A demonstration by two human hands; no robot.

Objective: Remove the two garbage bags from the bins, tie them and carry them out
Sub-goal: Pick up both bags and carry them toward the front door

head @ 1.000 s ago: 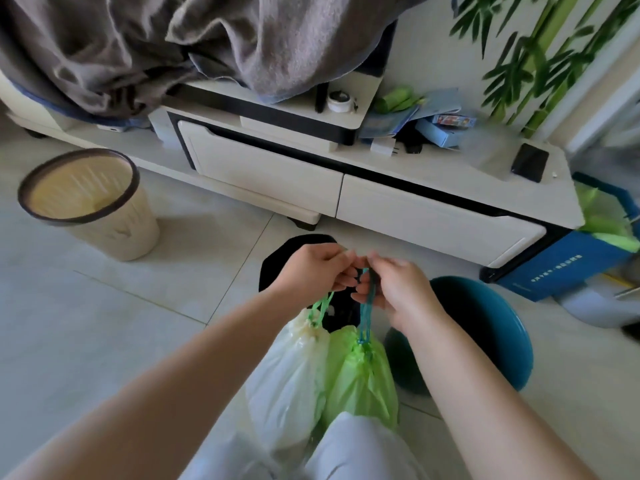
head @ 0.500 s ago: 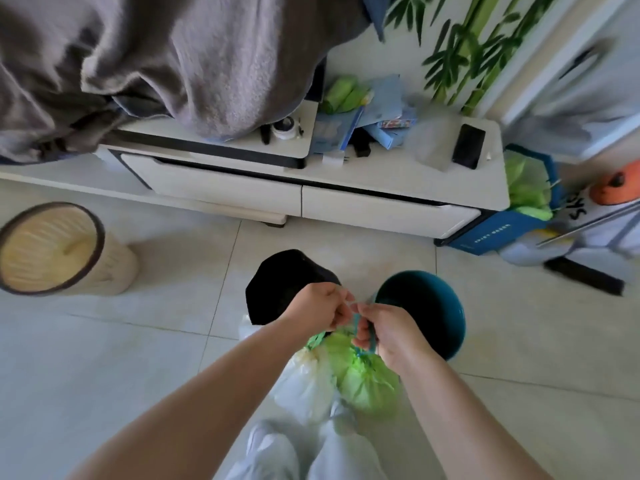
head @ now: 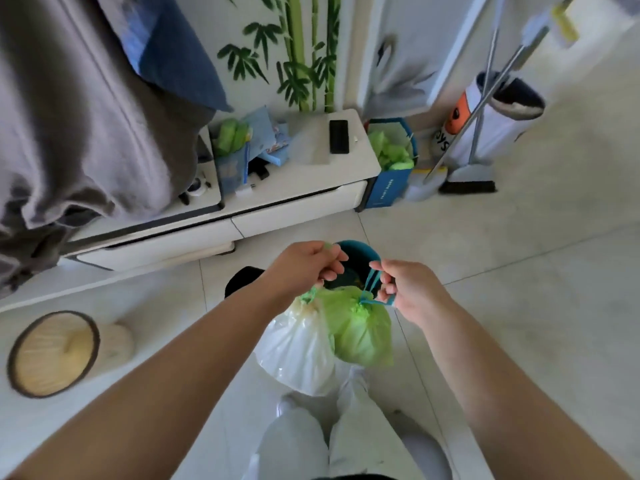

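Observation:
Two tied garbage bags hang in front of my legs. The white bag (head: pixel 298 355) hangs from my left hand (head: pixel 304 265), which grips its green drawstring. The green bag (head: pixel 360 327) hangs from my right hand (head: pixel 405 289), which is closed on its teal drawstring loop. The bags touch each other. Behind my hands a teal bin (head: pixel 360 252) stands on the floor, and a beige bin with a dark rim (head: pixel 52 355) stands at the lower left. Both bins show no bag.
A low white cabinet (head: pixel 294 209) with drawers runs along the wall, carrying a phone (head: pixel 338 136) and clutter. A grey blanket (head: pixel 79 116) hangs at left. A blue box (head: pixel 391 174) of green bags, a broom (head: pixel 467 181) and a dustpan stand at right. A black object (head: pixel 242 282) lies by the teal bin.
My hands have moved apart, each with its own bag. The view has risen and turned right, so the broom and doorway now show.

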